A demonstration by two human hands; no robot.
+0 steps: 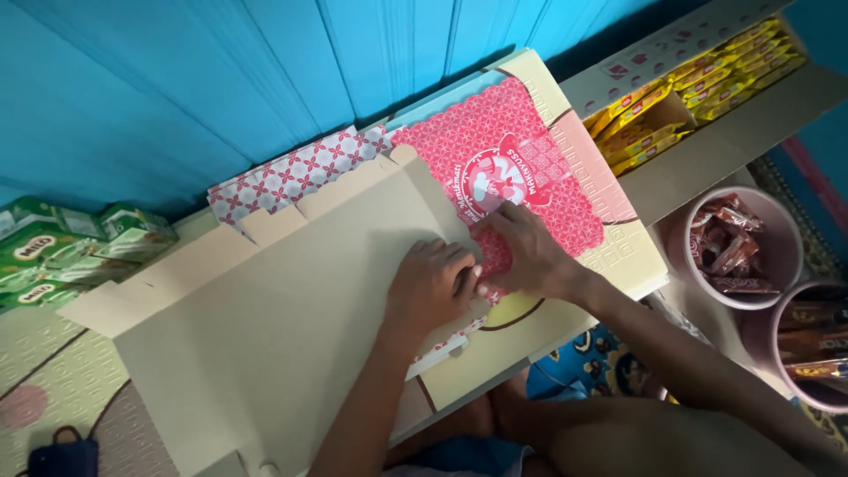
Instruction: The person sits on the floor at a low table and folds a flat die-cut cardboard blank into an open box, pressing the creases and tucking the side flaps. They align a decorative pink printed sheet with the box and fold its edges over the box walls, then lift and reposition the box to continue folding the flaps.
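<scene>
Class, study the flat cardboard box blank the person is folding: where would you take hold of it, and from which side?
Probably by the plain brown panel's long edge with the tabs, coming from the blue wall side. The cardboard box blank lies flat and wide, so only edges offer a pinch. The left hand and right hand already press the fold near the red printed panel.

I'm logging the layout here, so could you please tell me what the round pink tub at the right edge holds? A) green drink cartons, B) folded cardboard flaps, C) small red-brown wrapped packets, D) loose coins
C: the round pink tub, right of the right hand, is filled with small red-brown wrapped packets; the green cartons lie far left.
</scene>
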